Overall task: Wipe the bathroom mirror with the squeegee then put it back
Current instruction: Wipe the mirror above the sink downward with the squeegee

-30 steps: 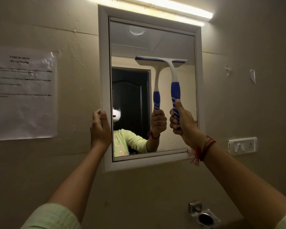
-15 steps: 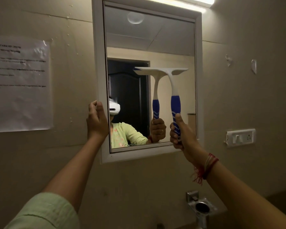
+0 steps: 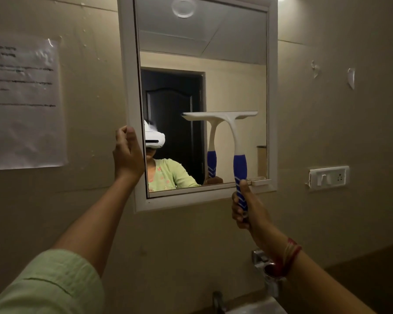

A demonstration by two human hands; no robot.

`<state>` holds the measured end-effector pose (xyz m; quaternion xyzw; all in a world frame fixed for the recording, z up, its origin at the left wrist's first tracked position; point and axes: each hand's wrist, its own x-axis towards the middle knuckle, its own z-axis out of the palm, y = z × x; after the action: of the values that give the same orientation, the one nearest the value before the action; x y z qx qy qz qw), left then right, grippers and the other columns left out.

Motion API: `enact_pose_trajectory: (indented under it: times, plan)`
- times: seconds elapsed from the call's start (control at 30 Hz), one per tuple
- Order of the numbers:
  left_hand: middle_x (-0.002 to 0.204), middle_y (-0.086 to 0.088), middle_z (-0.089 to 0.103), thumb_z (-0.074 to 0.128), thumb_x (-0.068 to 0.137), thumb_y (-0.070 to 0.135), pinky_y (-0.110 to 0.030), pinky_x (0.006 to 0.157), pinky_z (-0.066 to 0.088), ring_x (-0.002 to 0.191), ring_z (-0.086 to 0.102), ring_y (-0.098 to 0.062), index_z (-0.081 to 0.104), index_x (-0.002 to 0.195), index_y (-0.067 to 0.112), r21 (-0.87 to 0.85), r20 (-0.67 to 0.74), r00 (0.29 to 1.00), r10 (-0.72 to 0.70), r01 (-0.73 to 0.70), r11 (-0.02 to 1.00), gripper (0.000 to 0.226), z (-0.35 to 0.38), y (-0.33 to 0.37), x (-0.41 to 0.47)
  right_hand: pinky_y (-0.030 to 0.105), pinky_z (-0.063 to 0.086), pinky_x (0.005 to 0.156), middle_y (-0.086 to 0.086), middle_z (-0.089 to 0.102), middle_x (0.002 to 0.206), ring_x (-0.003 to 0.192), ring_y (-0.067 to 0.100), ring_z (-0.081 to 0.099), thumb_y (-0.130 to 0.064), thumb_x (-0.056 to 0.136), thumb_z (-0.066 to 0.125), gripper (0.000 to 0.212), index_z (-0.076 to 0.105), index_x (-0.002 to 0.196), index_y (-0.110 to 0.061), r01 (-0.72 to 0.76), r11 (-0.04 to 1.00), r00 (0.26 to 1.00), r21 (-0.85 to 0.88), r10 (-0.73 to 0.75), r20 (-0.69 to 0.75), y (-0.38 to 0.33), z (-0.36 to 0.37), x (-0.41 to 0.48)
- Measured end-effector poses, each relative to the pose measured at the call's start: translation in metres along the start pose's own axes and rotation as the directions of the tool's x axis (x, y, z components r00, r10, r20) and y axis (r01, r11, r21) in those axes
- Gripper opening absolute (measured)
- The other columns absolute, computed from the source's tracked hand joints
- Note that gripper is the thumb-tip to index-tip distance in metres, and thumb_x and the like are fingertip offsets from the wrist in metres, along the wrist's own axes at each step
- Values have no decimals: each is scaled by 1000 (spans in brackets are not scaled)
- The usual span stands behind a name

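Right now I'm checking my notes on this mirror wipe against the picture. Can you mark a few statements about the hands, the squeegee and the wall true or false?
1. The right hand grips the squeegee by its blue handle. True.
2. The left hand holds the mirror at its right edge. False: it holds the left edge of the frame.
3. The squeegee's blade lies level across the glass, with the handle pointing down. True.
4. A sheet of paper hangs on the wall to the right of the mirror. False: it hangs to the left, and a switch plate is on the right.
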<state>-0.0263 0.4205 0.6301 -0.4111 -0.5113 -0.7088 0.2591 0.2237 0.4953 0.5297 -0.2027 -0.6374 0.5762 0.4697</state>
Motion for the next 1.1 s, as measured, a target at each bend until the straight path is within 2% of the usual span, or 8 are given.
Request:
enact_pose_trajectory:
  times: [0.07, 0.2, 0.33, 0.5, 0.6, 0.73, 0.93, 1.1]
  plan:
    - [84, 1, 50, 26, 98, 32, -8, 54, 29, 64, 43, -1, 48, 110, 3, 6, -6, 1000, 3, -3, 1000, 39, 0, 0, 0, 17, 29, 35, -6, 43, 46, 38, 7, 38, -66, 72, 40, 49, 48, 61, -20, -13, 1000, 1000, 10, 13, 3, 8, -1, -3]
    - [85, 0, 50, 26, 98, 32, -3, 55, 28, 64, 42, -1, 48, 111, 2, 9, -5, 1000, 0, 0, 1000, 39, 0, 1, -1, 15, 30, 37, -6, 44, 45, 36, 7, 38, -64, 73, 39, 48, 48, 62, -18, -50, 998, 999, 37, 50, -1, 30, -1, -10]
    - [77, 7, 49, 26, 98, 32, -1, 52, 28, 61, 43, 0, 47, 111, 2, 10, -4, 1000, -4, 4, 1000, 39, 0, -1, 0, 18, 32, 42, -4, 43, 46, 39, 9, 39, -63, 76, 36, 49, 48, 61, -18, -99, 995, 995, 15, 99, -17, 54, -2, -20]
    - [85, 0, 51, 26, 99, 31, -1, 54, 28, 67, 43, -6, 47, 113, 2, 16, 2, 1000, -3, 3, 1000, 39, 0, 0, 0, 20, 28, 46, -3, 40, 44, 39, 11, 37, -61, 74, 38, 48, 46, 58, -17, -135, 989, 989, 61, 137, -47, 78, -1, -34]
    - [85, -3, 50, 26, 99, 31, -3, 54, 28, 66, 42, -6, 47, 111, 1, 18, 5, 1000, 3, -3, 1000, 39, -1, 1, -1, 19, 27, 45, -2, 39, 44, 38, 11, 36, -59, 76, 37, 48, 45, 59, -15, -147, 986, 987, 85, 152, -53, 89, -2, -41]
    - [87, -3, 50, 26, 98, 33, -15, 58, 27, 75, 45, -12, 48, 110, 3, 21, 1, 1000, -5, 5, 1000, 39, -1, 1, -1, 18, 28, 43, -2, 41, 44, 38, 11, 37, -62, 74, 41, 48, 47, 57, -18, -182, 979, 981, 94, 188, -54, 100, -5, -49]
    - [85, -3, 49, 25, 98, 32, -14, 57, 26, 74, 44, -13, 47, 110, 2, 27, 4, 1000, 2, -3, 1000, 40, -1, 0, -1, 18, 28, 41, -1, 41, 42, 36, 11, 37, -61, 73, 44, 48, 50, 55, -17, -253, 958, 961, 136, 265, -83, 113, -8, -64]
    - [90, -4, 50, 25, 98, 33, -17, 62, 26, 82, 46, -15, 47, 112, 3, 29, 9, 1000, -15, 14, 999, 40, -1, 0, -1, 16, 29, 37, 0, 38, 42, 34, 11, 35, -59, 71, 43, 49, 47, 57, -13, -285, 943, 949, 169, 302, -84, 116, -5, -79]
